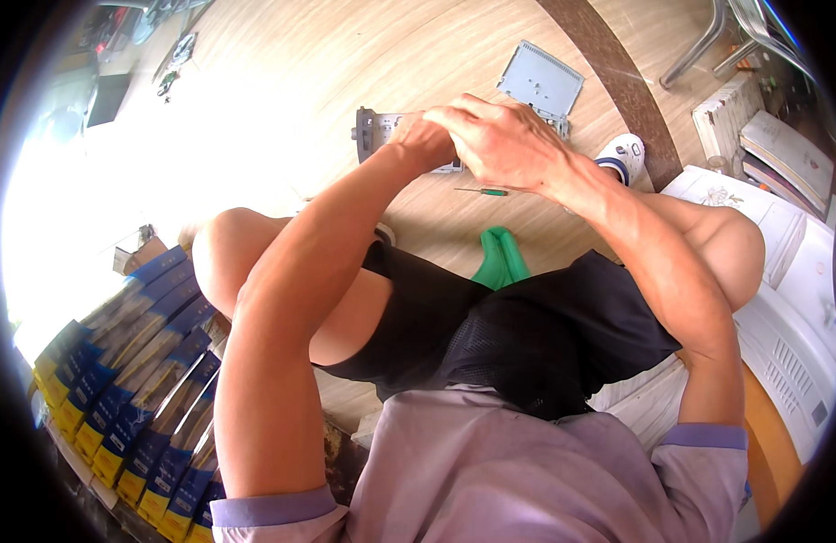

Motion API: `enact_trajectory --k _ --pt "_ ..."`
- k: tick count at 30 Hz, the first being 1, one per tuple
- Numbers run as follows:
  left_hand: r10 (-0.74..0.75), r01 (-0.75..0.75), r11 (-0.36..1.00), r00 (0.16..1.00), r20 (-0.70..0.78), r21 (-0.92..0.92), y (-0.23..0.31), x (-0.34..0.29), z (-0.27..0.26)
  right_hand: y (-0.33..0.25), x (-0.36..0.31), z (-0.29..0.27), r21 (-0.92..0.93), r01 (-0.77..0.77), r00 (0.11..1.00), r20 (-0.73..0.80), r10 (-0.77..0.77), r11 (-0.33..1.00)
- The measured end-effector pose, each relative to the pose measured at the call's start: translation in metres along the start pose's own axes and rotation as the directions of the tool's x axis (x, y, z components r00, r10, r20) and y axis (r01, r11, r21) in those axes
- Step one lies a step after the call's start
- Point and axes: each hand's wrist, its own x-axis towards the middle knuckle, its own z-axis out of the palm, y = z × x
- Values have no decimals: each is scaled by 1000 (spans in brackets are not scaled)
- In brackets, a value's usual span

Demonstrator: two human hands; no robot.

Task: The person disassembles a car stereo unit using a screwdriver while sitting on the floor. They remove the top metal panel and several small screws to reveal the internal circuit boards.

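On the floor in front of me lies a boxy metal device [366,136] with a dark front panel at its left end. My left hand [421,143] is over the device, closed, its fingertips largely covered by my right hand. With its fingers bent and pressed together, my right hand [506,147] meets the left one above the device. What either hand grips is hidden from view. A thin screwdriver [492,191] with a green handle rests on the floor just nearer to me. Beyond my right hand lies a flat grey metal cover plate [542,78].
A green seat-like object [501,260] shows between my legs. Blue and yellow boxes [133,434] stand in rows at the left. To the right are a white cabinet [707,192], stacked books [787,154] and metal chair legs [698,54]. Strong glare washes out the left floor.
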Motion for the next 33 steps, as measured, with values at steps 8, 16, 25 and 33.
enact_trajectory --k 8,16,25,33 --pt "-151 161 982 983 103 -94 -3 9 6 4 -1 2 -20 -37 999 -3 37 999" --pt "-139 146 988 984 110 -49 7 6 -4 5 -6 2 -73 -37 999 16 38 997" --pt "-79 82 996 991 108 -26 -6 11 11 2 -4 -3 -61 -38 998 52 41 997" --pt "-70 73 995 996 47 -68 0 13 14 7 -8 -5 -43 -61 997 43 62 997"
